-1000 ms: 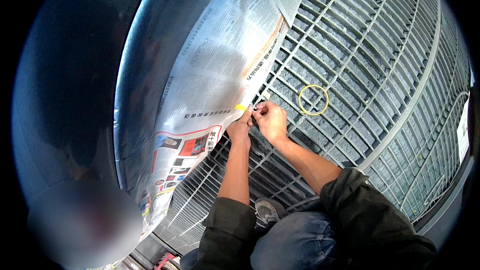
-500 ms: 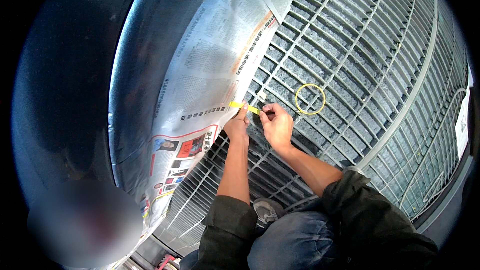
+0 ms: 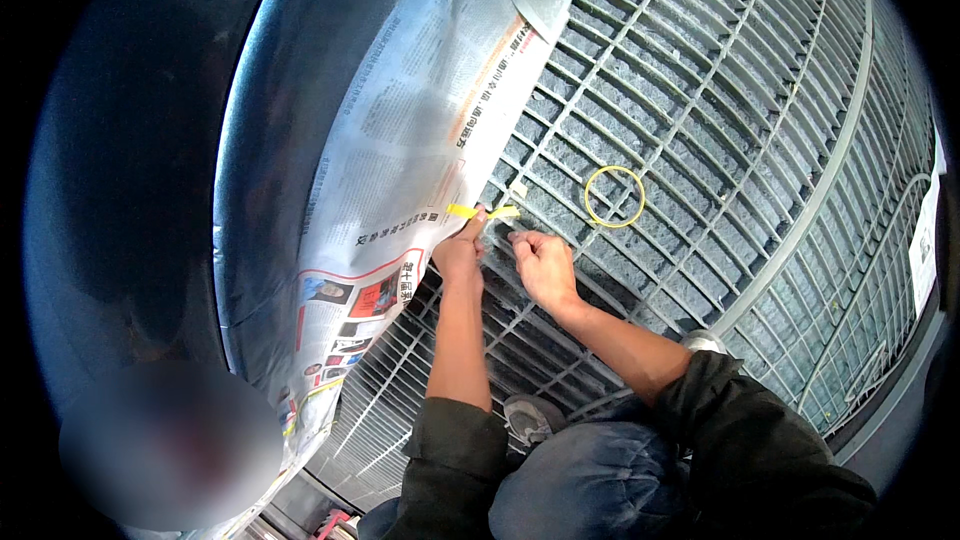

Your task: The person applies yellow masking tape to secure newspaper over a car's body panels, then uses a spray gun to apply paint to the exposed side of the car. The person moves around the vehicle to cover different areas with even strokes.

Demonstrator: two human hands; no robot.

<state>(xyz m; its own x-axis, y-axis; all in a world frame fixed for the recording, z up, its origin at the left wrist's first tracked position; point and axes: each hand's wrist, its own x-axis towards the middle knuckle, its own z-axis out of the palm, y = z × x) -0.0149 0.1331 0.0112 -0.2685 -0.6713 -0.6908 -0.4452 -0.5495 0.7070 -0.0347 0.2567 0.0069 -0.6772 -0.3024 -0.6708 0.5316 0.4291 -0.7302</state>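
Note:
My left hand is closed at the edge of a newspaper sheet, its thumb pressing a short strip of yellow tape. Part of the strip lies on the paper, and its other end sticks out past the edge over the grating. Just below that free end, my right hand is closed with its fingers curled, apart from the tape; nothing shows between the fingertips. The newspaper hangs along a dark, glossy curved panel on the left.
A metal floor grating spreads under my hands and to the right. On it lies a yellow ring, which looks like a roll of tape. A small pale scrap sits near the paper's edge. My knee and shoe are below.
My right hand has let go of the tape's free end and moved slightly down. My left hand has shifted a little left with the tape and the newspaper edge.

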